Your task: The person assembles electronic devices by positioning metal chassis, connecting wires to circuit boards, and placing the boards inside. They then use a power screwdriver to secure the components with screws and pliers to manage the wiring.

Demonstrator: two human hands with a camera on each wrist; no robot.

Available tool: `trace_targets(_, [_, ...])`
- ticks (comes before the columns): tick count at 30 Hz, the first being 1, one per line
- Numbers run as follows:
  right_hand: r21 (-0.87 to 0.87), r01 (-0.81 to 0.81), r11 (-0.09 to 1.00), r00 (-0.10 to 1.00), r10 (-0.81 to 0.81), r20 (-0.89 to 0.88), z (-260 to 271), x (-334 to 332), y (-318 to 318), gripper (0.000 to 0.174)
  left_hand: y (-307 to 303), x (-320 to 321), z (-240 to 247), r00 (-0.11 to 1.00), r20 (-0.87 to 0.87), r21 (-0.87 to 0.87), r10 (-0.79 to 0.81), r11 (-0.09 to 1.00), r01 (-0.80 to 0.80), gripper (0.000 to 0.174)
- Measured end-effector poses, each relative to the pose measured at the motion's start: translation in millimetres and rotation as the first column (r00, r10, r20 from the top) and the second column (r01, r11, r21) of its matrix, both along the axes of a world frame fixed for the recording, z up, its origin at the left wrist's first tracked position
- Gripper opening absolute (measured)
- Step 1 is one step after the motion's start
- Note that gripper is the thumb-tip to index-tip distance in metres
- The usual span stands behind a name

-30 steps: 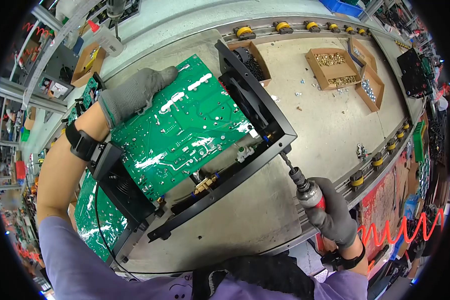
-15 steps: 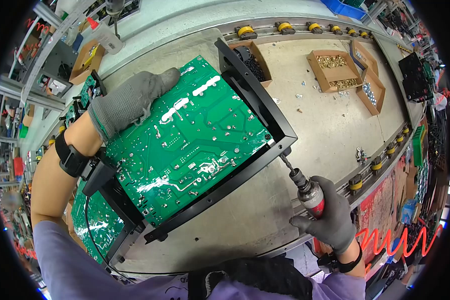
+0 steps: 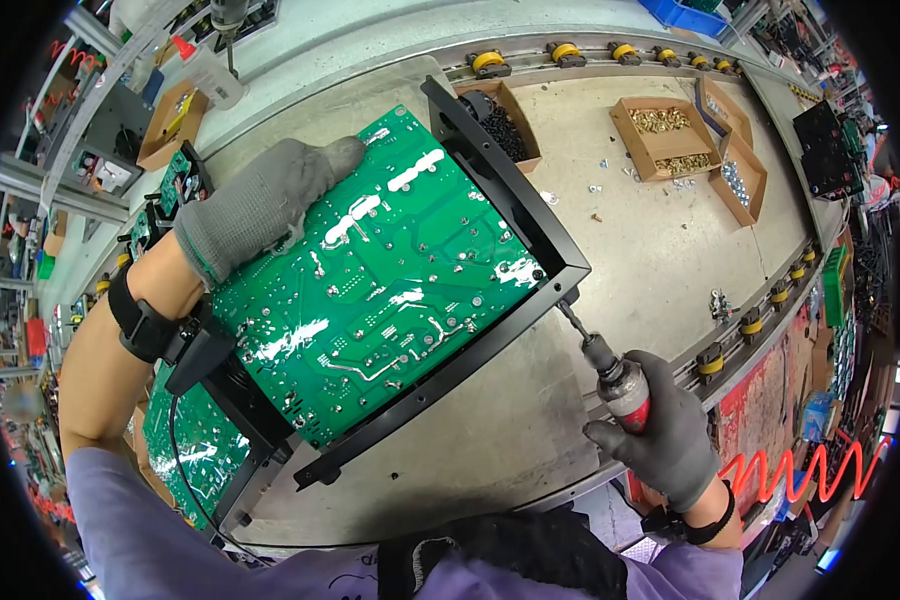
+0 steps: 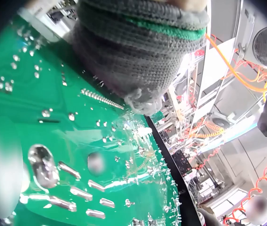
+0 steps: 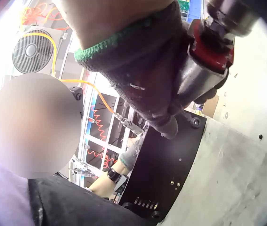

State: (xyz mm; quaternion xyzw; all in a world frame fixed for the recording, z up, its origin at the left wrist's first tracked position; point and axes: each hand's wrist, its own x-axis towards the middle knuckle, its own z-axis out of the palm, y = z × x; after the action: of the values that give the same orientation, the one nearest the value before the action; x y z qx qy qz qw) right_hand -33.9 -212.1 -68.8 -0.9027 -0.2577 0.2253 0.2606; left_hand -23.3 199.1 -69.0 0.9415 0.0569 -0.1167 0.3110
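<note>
A green circuit board, solder side up, lies within a black metal chassis on the bench. My gloved left hand grips the board's far left edge, thumb side toward the far corner; its other fingers are hidden past the edge. In the left wrist view the glove lies over that edge. My gloved right hand holds a red and silver power screwdriver, thumb off its body. Its bit points at the chassis's right corner, close to a black foot there. The right wrist view shows fingers around the screwdriver.
Cardboard trays of brass and silver screws stand at the back right, loose screws around them. A box of black screws sits behind the chassis. Another circuit board lies at left. Roller rails edge the bench.
The circuit board has come down flat into the chassis, covering the brass fitting seen before. My right thumb has lifted off the screwdriver. My left hand keeps its hold on the board.
</note>
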Motion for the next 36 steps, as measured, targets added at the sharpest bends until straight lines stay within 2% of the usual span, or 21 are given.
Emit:
trace_targets(1, [-0.018,0.001,1.0,1.0,-0.001,0.031,-0.2,-0.9,-0.7,0.071,-2.6,0.1,3.5,0.938,-0.291,-0.094,0.187,0.97,-0.222,0.048])
trace_targets(2, [-0.037,0.005,0.999,0.998,-0.003,0.061,-0.5,-2.0,-1.5,0.074,-2.6,-1.5,3.7,0.939,-0.29,-0.094,0.186,0.971,-0.221,0.048])
trace_targets(4, [-0.038,-0.022,0.999,0.989,0.027,0.148,-2.4,-1.1,-1.9,0.08,-2.2,-6.1,3.7,0.982,-0.046,0.093,-0.185,0.978,0.189,0.03])
trace_targets(5, [-0.041,-0.05,0.998,0.971,0.058,0.234,-2.4,-0.4,-2.0,0.085,-5.3,-5.7,5.6,0.982,-0.047,0.093,-0.185,0.978,0.188,0.03])
trace_targets(7, [-0.069,-0.041,0.997,0.965,0.057,0.254,5.8,2.4,-0.4,0.09,-12.2,-3.6,10.0,0.947,-0.304,-0.184,0.104,0.969,-0.165,0.026])
trace_targets(8, [-0.097,-0.032,0.995,0.961,0.057,0.27,8.8,2.2,0.2,0.095,-5.0,-5.6,2.7,0.942,-0.316,-0.186,0.11,0.967,-0.175,0.026])
trace_targets(9, [-0.09,-0.014,0.996,0.945,0.043,0.325,4.2,2.7,-3.8,0.099,9.5,-7.5,-10.7,0.979,-0.074,0.08,-0.192,0.977,0.198,0.027])
trace_targets(10, [-0.095,0.027,0.995,0.958,0.002,0.287,8.5,0.5,-5.8,0.098,22.5,-11.1,-19.4,0.849,0.058,0.398,-0.525,0.792,0.463,0.027])
trace_targets(11, [-0.076,0.0,0.997,0.971,0.018,0.24,9.0,-2.9,-11.6,0.096,27.1,-6.4,-15.9,0.938,-0.246,0.336,-0.244,0.886,0.319,0.028])
trace_targets(12, [-0.054,-0.024,0.998,0.979,0.034,0.201,8.5,-6.1,-15.4,0.093,-28.4,-10.2,43.7,0.861,-0.421,0.239,0.285,0.951,-0.198,0.032])
trace_targets(13, [-0.053,-0.049,0.997,0.981,0.058,0.187,7.5,-11.6,-14.8,0.093,14.9,-23.9,24.0,0.986,-0.122,0.21,0.111,0.974,-0.084,0.039])
trace_targets(15, [-0.055,-0.241,0.969,0.966,0.245,0.083,5.4,-25.5,-14.1,0.089,-11.4,-67.1,61.6,0.945,0.209,0.038,0.252,0.963,-0.266,0.043])
trace_targets(16, [-0.053,-0.262,0.964,0.962,0.265,0.067,1.5,-32.5,-10.5,0.089,-3.5,-89.8,69.4,0.859,0.429,0.362,-0.28,0.924,0.12,0.042])
trace_targets(17, [-0.051,-0.371,0.927,0.927,0.373,0.027,-5.7,-40.8,-4.2,0.089,-11.0,-115.0,85.0,0.864,0.398,0.424,-0.309,0.897,0.126,0.041])
trace_targets(18, [-0.045,-0.473,0.88,0.881,0.474,-0.004,-13.8,-49.1,1.9,0.088,-21.1,-138.9,101.9,0.82,0.286,0.693,-0.495,0.698,0.18,0.041])
trace_targets(20, [-0.055,-0.518,0.853,0.855,0.517,-0.043,-26.0,-65.5,12.9,0.086,-75.8,-187.2,101.7,0.893,0.396,0.306,-0.212,0.948,0.09,0.039])
trace_targets(21, [-0.107,-0.585,0.804,0.811,0.579,-0.083,-28.0,-70.2,22.4,0.084,-98.9,-209.8,86.8,0.912,0.408,-0.062,0.033,0.998,-0.008,0.033])
trace_targets(22, [-0.157,-0.647,0.747,0.763,0.634,-0.125,-31.1,-73.7,28.4,0.083,-116.3,-229.8,67.0,0.904,0.335,-0.421,0.266,0.9,-0.109,0.028])
trace_targets(26, [-0.276,-0.664,0.695,0.737,0.669,-0.091,-40.6,-85.9,39.2,0.081,-146.1,-280.3,14.7,0.936,0.129,-0.313,0.327,0.909,-0.275,0.025])
trace_targets(29, [-0.291,-0.649,0.703,0.75,0.655,-0.088,-36.1,-88.9,40.0,0.08,-162.1,-292.9,-41.6,0.885,0.186,-0.251,0.427,0.891,-0.378,0.03])
trace_targets(36, [-0.304,-0.589,0.748,0.789,0.614,-0.02,-20.5,-98.6,25.6,0.081,-174.2,-268.6,-86.2,0.916,0.301,-0.069,0.267,0.964,-0.259,0.029])
